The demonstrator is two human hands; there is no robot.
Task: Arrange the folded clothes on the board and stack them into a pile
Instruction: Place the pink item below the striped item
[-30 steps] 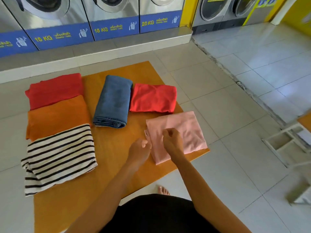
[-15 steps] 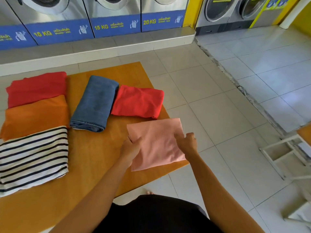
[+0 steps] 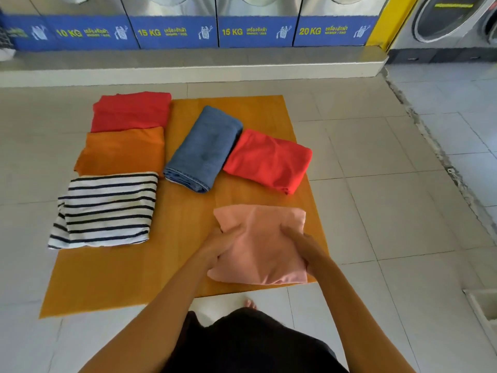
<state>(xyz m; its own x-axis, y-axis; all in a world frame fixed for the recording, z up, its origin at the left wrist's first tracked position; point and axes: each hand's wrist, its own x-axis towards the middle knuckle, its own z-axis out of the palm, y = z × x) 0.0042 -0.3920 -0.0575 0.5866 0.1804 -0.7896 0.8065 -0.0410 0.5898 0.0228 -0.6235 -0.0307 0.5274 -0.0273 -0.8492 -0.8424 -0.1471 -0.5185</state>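
An orange board [image 3: 188,238] lies on the tiled floor. A folded pink garment [image 3: 265,249] is at its near right corner. My left hand [image 3: 222,244] grips its left edge and my right hand [image 3: 301,244] grips its right edge. Behind it lie a folded red garment [image 3: 269,161] and folded blue jeans [image 3: 204,149]. Along the board's left edge sit a striped white and navy top [image 3: 105,211], a folded orange garment [image 3: 123,150] and another red garment [image 3: 131,111].
A row of washing machines [image 3: 255,30] on a raised step [image 3: 188,63] runs across the back. A white stool's corner [image 3: 484,310] shows at the right edge. My bare toes [image 3: 250,304] are just below the board's near edge.
My hands went from the middle of the pink garment to its two sides and now grip it. The garment sits squarer to me and my view has swung left.
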